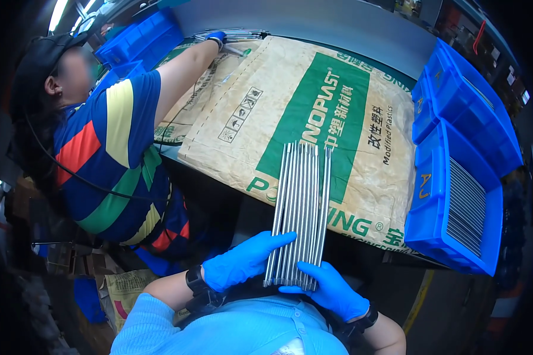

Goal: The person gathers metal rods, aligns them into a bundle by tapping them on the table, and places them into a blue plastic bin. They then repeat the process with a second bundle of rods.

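A flat row of several slim metal rods (296, 213) lies across both my hands, pointing away from me over the near edge of the table. My left hand (243, 260), in a blue glove, grips the row from its left side with the thumb on top. Around the near ends, my right hand (333, 289), gloved in blue too, has its thumb over the rods and fingers beneath. One rod at the right fans slightly apart from the others at its far end. The fingers under the rods are mostly hidden.
A flattened paper sack (243, 136) with green print covers the table. At the right stand blue bins (420, 228), the nearest holding many metal rods (466, 207). On the left a co-worker's gloved hand (217, 36) reaches rods (243, 34) at the back, near more blue bins (142, 41).
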A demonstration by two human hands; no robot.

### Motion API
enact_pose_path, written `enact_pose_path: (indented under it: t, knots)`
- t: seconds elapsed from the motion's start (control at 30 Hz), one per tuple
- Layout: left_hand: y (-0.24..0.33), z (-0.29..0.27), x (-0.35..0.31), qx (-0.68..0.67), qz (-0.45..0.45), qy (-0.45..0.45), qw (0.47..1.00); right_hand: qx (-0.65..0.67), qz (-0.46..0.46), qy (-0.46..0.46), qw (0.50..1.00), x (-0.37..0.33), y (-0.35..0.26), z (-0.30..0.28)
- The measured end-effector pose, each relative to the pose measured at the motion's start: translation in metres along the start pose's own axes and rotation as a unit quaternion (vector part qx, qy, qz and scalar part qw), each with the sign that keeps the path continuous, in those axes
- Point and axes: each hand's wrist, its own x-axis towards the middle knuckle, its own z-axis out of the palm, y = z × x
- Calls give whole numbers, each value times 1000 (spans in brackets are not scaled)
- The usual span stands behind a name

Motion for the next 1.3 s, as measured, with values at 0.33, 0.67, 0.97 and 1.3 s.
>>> enact_pose_path:
  t: [0.33, 0.67, 0.97, 1.3]
  knots:
    - [-2, 1, 0, -69, -1, -13, 998, -37, -7, 4, 999, 0, 1, -8]
    - [2, -3, 2, 15, 21, 38, 999, -26, 2, 20, 999, 7, 3, 0]
    - [1, -7, -1, -37, 26, 19, 999, 19, -2, 29, 999, 2, 4, -2]
    - [-3, -13, -2, -76, 12, 3, 997, -44, -12, 43, 998, 1, 7, -5]
